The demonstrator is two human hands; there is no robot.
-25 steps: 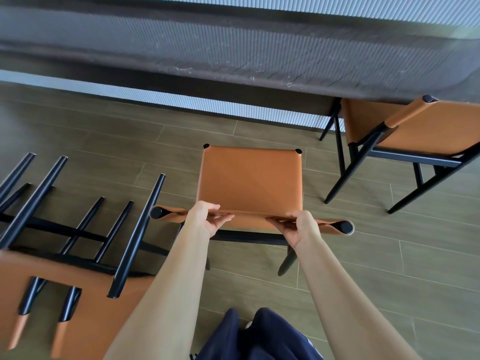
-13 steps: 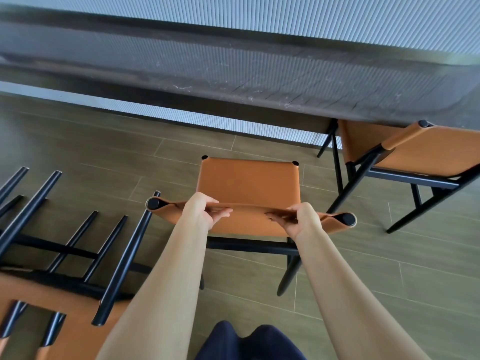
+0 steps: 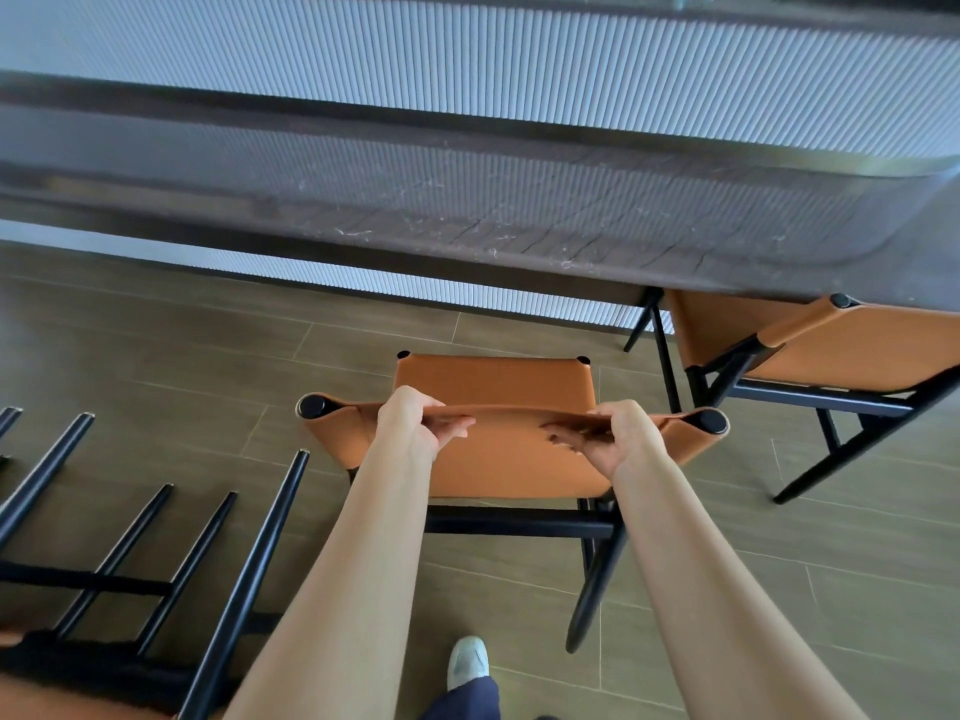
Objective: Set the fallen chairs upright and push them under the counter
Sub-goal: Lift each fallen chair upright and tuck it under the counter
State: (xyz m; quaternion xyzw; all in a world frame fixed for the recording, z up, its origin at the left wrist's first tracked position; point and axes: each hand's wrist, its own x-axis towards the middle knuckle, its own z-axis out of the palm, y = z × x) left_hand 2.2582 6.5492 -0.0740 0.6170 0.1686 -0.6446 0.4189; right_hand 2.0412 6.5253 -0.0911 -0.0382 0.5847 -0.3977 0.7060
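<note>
Both hands, left hand (image 3: pixel 410 426) and right hand (image 3: pixel 621 433), gripped the backrest of the upright tan leather chair with black metal legs (image 3: pixel 496 392), just short of the dark stone counter (image 3: pixel 467 200). Pushing step, I'd say; next it needed a straight shove forward. Another overturned chair (image 3: pixel 130 563) lay near left.

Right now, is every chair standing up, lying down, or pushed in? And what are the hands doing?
Middle chair: upright, not yet under the counter.
Right chair: upright, partly under the counter.
Left chair: tipped over, legs in the air.
Left hand: gripping the middle chair's backrest.
Right hand: gripping it too.
</note>
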